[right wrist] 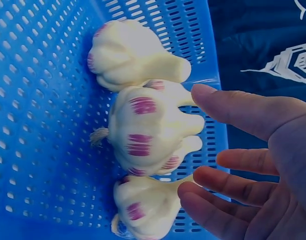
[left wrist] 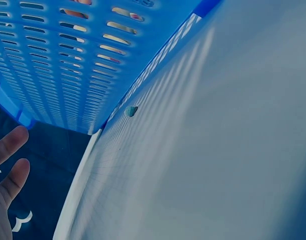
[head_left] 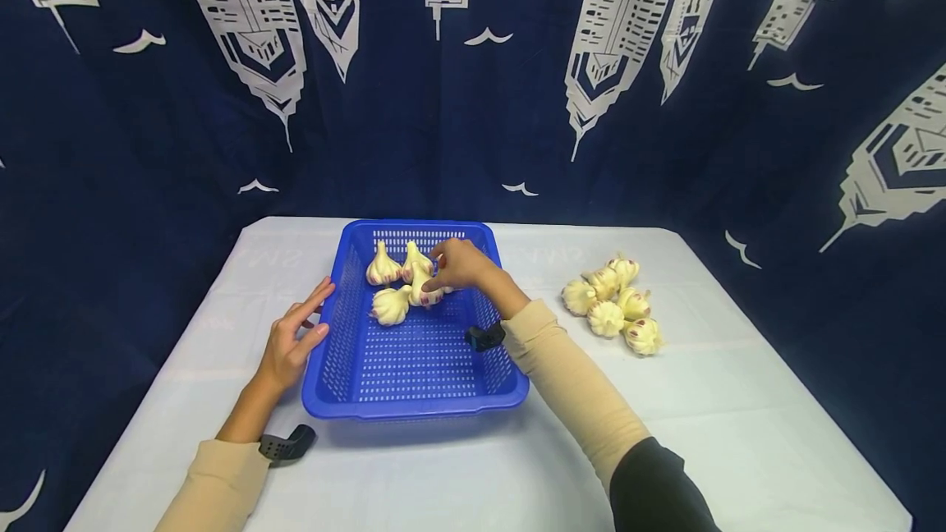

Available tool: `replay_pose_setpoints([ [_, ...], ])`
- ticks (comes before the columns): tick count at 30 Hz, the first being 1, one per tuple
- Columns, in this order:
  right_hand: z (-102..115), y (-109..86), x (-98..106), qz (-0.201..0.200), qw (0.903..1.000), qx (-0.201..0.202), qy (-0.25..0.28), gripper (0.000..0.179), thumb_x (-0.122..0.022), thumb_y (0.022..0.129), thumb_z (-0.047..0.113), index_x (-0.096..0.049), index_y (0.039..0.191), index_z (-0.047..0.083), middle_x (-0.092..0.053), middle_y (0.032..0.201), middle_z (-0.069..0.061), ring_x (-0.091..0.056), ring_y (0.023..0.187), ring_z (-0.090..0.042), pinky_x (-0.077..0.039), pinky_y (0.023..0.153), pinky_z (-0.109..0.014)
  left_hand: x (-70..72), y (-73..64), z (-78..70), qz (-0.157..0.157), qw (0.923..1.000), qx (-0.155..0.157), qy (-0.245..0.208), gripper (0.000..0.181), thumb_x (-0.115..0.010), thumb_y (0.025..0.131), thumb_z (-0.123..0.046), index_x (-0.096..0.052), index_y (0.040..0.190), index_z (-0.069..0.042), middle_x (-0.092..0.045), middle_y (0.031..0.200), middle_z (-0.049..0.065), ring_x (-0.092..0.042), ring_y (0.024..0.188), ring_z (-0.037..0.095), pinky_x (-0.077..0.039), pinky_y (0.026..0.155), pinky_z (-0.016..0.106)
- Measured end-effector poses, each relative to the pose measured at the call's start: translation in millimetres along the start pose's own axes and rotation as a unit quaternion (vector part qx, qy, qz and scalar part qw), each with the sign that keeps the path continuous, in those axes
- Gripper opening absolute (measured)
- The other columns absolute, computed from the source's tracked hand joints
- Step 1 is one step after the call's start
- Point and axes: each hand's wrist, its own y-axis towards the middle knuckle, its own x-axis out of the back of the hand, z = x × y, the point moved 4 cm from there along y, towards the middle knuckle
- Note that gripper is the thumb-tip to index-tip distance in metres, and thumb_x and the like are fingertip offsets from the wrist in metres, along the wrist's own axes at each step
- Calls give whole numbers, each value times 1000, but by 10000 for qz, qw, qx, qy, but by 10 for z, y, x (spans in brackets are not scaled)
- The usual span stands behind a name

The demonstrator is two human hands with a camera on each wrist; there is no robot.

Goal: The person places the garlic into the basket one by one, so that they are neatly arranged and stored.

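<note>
A blue perforated plastic basket (head_left: 414,410) stands on the white table with several garlic bulbs (head_left: 390,306) grouped toward its back. My right hand (head_left: 461,265) reaches inside, over the group. The right wrist view shows its thumb and fingers apart, near the stem ends of the purple-streaked bulbs (right wrist: 143,125), gripping none. My left hand (head_left: 288,347) is at the basket's left side, fingers extended along the rim. In the left wrist view, its fingertips (left wrist: 15,140) appear beside the basket wall (left wrist: 48,75), and bulbs show through the slots.
To the right of the basket, a cluster of several garlic bulbs (head_left: 606,302) lies on the white tablecloth (head_left: 739,401). A dark blue curtain (head_left: 458,121) with white building prints hangs behind the table. Both wrists wear black bands (head_left: 287,443).
</note>
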Motion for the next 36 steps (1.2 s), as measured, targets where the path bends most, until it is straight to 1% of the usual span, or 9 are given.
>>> replay_pose_setpoints([
  [4, 32, -45, 86, -120, 9999, 47, -85, 66, -85, 76, 31, -62, 129, -2, -70, 108, -14, -65, 92, -25, -53, 77, -32, 5, -1, -2, 7, 10000, 42, 4, 55, -52, 84, -11, -56, 138, -1, -49, 147, 14, -52, 102, 6, -39, 74, 22],
  [9, 102, -134, 214, -299, 9995, 79, -45, 65, -83, 79, 33, -61, 130, -1, -69, 116, -18, -65, 103, -29, -53, 87, -37, 16, -4, -13, -15, 10000, 45, -20, 55, -52, 84, -11, -56, 138, 0, -49, 146, 15, -52, 102, 5, -38, 74, 21],
  [12, 145, -192, 275, -347, 9993, 133, 81, 65, -82, 80, 32, -61, 131, -1, -68, 117, -19, -65, 105, -29, -53, 87, -38, 19, -8, -19, -35, 10000, 23, -20, 55, -52, 83, -11, -56, 137, 1, -49, 146, 16, -52, 101, 5, -38, 74, 21],
  [16, 182, -269, 335, -440, 9984, 291, 178, 63, -82, 80, 32, -61, 130, 0, -69, 114, -19, -65, 102, -28, -54, 83, -36, 18, -15, -14, -45, 10000, 39, 9, 55, -52, 83, -11, -56, 137, 1, -49, 146, 16, -52, 100, 4, -38, 74, 20],
  [21, 193, -395, 390, -526, 9973, 453, 249, 64, -81, 80, 33, -61, 131, -2, -70, 111, -18, -65, 99, -27, -53, 82, -35, 6, -18, -26, -44, 10000, 48, -6, 55, -51, 84, -11, -56, 137, 1, -48, 146, 16, -52, 100, 4, -38, 73, 20],
  [27, 118, -592, 464, -549, 9972, 345, 375, 69, -79, 82, 37, -57, 135, 0, -69, 112, -15, -67, 94, -24, -55, 80, -34, -13, -2, -38, -1, 10000, 56, -25, 55, -51, 84, -11, -55, 138, 0, -48, 147, 16, -52, 101, 6, -39, 74, 22],
  [31, 35, -712, 532, -713, 9962, 275, 408, 67, -79, 82, 36, -57, 136, 1, -69, 112, -14, -67, 94, -25, -56, 78, -34, -9, 6, -39, -14, 10000, 62, -8, 55, -52, 84, -11, -56, 138, 1, -48, 146, 16, -52, 101, 6, -39, 74, 21],
  [36, -87, -834, 599, -911, 9942, 267, 514, 66, -79, 82, 33, -57, 135, 0, -69, 111, -16, -67, 93, -26, -56, 74, -34, -4, 3, -23, -24, 10000, 49, -9, 55, -52, 84, -11, -56, 137, 1, -49, 146, 16, -52, 101, 4, -38, 74, 20],
])
